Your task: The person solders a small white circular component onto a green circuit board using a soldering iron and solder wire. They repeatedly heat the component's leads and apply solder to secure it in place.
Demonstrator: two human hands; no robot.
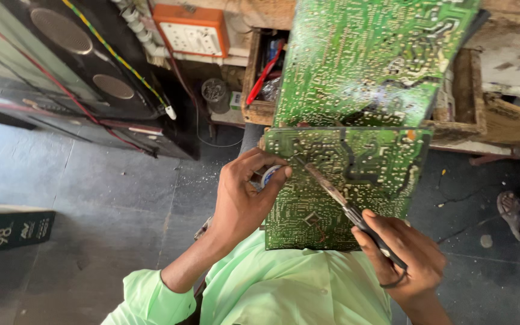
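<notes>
— While the soldering iron [332, 192] is slanting across the green circuit board [356, 180], where is its tip sitting?

— It is touching the solder side of the board near the upper left corner, just beside the fingertips of the left hand [245, 195]. The right hand [404, 256] is wrapping closed around the iron's dark handle, low at the board's right edge.

— And what is the left hand doing?

— It is curling at the board's left edge, thumb and forefinger pinching together close to the tip; whether a strand of solder is between them I cannot tell. A small round spool [269, 176] is peeking out behind those fingers.

— Where is the board itself lying?

— It is resting on the person's lap, over the light green shirt [296, 283]. A second circuit board [374, 60] is leaning upright behind it, against a wooden box [464, 90].

— Anything else around?

— An orange socket box [192, 29] is sitting on the wall, black speaker cabinets [73, 60] are standing to the left, and another person's sandalled foot [513, 210] is showing at the right edge
</notes>
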